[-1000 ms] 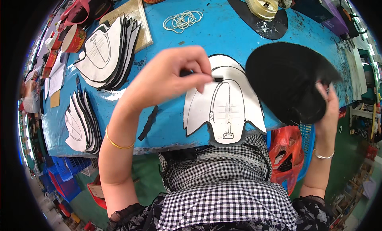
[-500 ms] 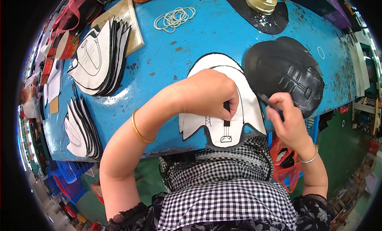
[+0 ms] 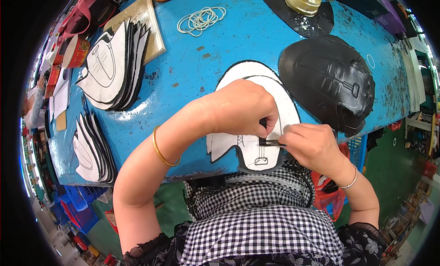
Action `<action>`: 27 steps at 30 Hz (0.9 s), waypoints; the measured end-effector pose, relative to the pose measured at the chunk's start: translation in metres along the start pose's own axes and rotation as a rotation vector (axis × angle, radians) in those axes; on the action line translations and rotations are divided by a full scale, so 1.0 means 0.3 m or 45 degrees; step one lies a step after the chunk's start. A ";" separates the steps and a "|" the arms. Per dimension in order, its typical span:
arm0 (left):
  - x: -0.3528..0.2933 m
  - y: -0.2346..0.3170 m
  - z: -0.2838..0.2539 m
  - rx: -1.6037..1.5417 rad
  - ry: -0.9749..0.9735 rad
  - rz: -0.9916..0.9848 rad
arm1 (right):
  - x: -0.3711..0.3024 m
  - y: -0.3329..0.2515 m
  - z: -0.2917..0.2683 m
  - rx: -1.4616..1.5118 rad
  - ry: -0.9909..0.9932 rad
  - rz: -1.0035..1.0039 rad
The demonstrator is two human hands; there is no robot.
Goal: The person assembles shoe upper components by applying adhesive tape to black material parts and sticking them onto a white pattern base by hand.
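A white shoe-upper piece [image 3: 288, 101] with black edges and drawn lines lies at the table's front edge, partly hidden under my hands. My left hand [image 3: 250, 105] rests over its middle, thumb and fingers pinched at a short black strip [image 3: 262, 141]. From the right, my right hand [image 3: 314, 144] grips a thin dark pointed tool [image 3: 273, 142], whose exact kind I cannot make out. Its tip lies across the piece at the strip's lower end. Just to the right sit black moulded upper pieces [image 3: 321, 73], overlapping one another.
Stacks of white pieces stand at the left, a larger one [image 3: 103, 73] and a smaller one [image 3: 87, 151]. Behind are a tangle of pale cord [image 3: 201, 22], a framed board [image 3: 156, 32] and a yellowish container [image 3: 302, 2] on a black sheet. The blue table [image 3: 183, 73] has a worn front edge.
My right hand has moved left from beside the black pieces, bringing the tool to the strip. My left hand stays nearly in place. The top black piece has shifted slightly.
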State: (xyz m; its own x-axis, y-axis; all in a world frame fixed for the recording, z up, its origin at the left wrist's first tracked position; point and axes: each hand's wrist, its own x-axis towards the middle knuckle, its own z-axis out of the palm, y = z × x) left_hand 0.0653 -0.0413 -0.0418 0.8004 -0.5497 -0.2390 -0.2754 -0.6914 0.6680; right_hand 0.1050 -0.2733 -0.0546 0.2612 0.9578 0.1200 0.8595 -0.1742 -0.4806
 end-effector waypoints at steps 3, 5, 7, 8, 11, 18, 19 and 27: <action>-0.008 -0.001 0.014 0.028 0.034 -0.019 | 0.016 0.004 -0.027 0.011 -0.116 -0.076; -0.010 0.004 0.008 0.052 0.073 -0.006 | 0.024 0.024 -0.035 0.083 -0.142 -0.088; -0.014 0.008 -0.011 0.264 0.154 -0.108 | 0.025 0.030 -0.035 0.156 -0.171 -0.096; -0.014 -0.001 -0.010 0.262 0.155 -0.104 | 0.026 0.029 -0.028 0.141 -0.110 -0.076; -0.022 -0.026 -0.012 0.114 0.214 -0.012 | 0.030 0.019 -0.014 0.091 -0.023 -0.027; -0.023 -0.027 -0.016 0.169 0.195 -0.018 | 0.052 0.020 -0.014 -0.001 -0.057 -0.111; -0.021 -0.025 -0.016 0.161 0.191 -0.023 | 0.049 0.014 -0.013 -0.003 -0.058 -0.109; -0.039 -0.033 -0.019 0.033 0.157 -0.036 | 0.053 -0.010 -0.038 -0.021 0.068 0.213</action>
State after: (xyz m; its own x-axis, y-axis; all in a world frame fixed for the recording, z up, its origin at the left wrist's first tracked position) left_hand 0.0618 -0.0254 -0.0417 0.8670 -0.4692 -0.1680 -0.2641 -0.7184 0.6436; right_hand 0.1115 -0.2601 -0.0413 0.4239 0.9017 0.0853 0.8089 -0.3346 -0.4835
